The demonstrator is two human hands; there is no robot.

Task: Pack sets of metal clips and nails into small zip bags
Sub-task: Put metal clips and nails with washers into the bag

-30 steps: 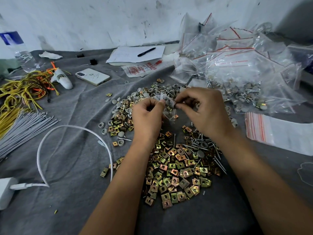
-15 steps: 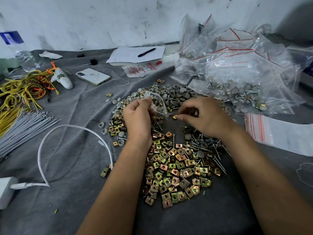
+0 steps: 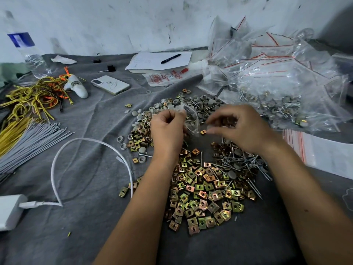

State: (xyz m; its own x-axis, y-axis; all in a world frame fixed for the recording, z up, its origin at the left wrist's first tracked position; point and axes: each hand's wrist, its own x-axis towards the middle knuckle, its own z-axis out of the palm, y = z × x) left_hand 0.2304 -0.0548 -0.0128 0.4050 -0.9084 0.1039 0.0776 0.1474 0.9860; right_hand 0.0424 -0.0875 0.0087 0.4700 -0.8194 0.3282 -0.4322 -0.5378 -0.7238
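Left hand (image 3: pixel 168 129) pinching the small zip bag (image 3: pixel 188 119) by its mouth, just above the clip pile (image 3: pixel 202 190). Right hand (image 3: pixel 238 129) pinched on one metal clip (image 3: pixel 203 132), right at the bag's edge. Nails (image 3: pixel 242 161) right of the clip pile. Risk: limp mouth folding closed, clip catching the rim and dropping back among the loose ones, miscounting the set.

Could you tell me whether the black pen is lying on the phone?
No, the pen lies on the white paper, apart from the phone on the grey cloth.
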